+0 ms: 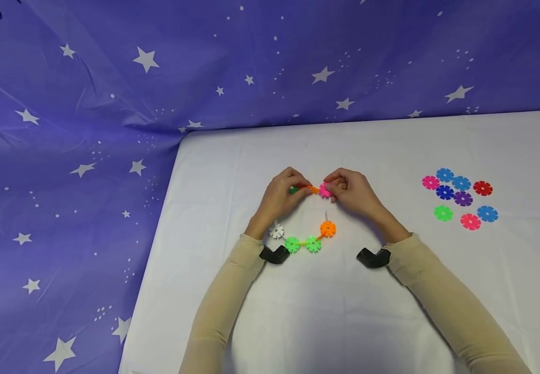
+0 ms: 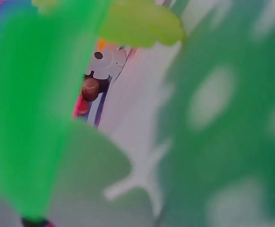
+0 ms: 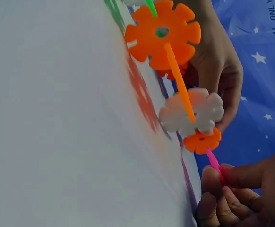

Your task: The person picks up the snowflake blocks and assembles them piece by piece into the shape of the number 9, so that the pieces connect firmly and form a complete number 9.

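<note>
I'm watching the right hand [image 1: 355,193] pinch the pink disc [image 1: 325,191], left hand [image 1: 282,195] gripping the orange disc [image 1: 315,190], table edge [image 1: 344,124] at twelve, white cloth [image 1: 316,317] stretching toward six o'clock.

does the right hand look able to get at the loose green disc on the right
Probably yes: only white tablecloth seems to lie between the right hand and the loose green disc, though that hand holds a pink disc.

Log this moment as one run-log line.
left hand: pinches orange disc | right hand: pinches pink disc | contact: pink disc meets orange disc | disc group: right of both hands
</note>
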The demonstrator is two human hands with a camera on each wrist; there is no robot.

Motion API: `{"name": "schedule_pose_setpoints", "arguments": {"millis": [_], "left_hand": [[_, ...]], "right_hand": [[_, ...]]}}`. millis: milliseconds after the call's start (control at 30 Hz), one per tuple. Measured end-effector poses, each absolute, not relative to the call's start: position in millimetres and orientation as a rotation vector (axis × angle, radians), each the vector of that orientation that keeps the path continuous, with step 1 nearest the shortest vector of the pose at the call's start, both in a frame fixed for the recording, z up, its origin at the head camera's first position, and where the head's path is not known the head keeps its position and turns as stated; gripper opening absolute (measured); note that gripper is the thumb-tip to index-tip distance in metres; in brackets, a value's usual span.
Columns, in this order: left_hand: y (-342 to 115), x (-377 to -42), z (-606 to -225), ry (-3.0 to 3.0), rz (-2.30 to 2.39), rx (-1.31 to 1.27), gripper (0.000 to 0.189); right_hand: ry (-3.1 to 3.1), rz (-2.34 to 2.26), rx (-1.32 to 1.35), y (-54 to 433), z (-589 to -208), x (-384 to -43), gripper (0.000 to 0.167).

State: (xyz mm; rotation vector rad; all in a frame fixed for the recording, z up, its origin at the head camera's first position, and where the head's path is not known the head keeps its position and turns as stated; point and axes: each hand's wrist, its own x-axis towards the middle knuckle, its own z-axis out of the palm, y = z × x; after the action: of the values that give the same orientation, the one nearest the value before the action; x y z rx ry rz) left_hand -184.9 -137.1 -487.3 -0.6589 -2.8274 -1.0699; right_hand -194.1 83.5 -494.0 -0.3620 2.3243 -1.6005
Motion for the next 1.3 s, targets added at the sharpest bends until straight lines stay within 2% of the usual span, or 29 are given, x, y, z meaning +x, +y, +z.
{"name": "schedule_pose_setpoints", "arguments": {"millis": [367, 967, 1133, 1300], "left_hand": [[-139.2, -187.4, -490.0, -2.771, -1.173, -0.650, 0.013], [-138.7, -186.6, -498.3, -2.646, -1.385, -0.670, 0.011], [-133.8, -185.9, -495.9, -2.750, -1.305, -0.643, 0.013], [-134.6, -184.1, -485.8, -2.955, -1.022, -0.648, 0.017]], "right_hand": [[2.171, -1.766, -0.192, 76.0, -496.2, -190.9, 0.023], [2.087, -1.972, -0.105, 64.0, -498.6, -185.0, 0.019], [2.186, -1.807, -0.175, 73.5, -495.2, -189.6, 0.024], [2.511, -1.399, -0.336, 90.1, -487.0, -180.7, 0.033]]}}
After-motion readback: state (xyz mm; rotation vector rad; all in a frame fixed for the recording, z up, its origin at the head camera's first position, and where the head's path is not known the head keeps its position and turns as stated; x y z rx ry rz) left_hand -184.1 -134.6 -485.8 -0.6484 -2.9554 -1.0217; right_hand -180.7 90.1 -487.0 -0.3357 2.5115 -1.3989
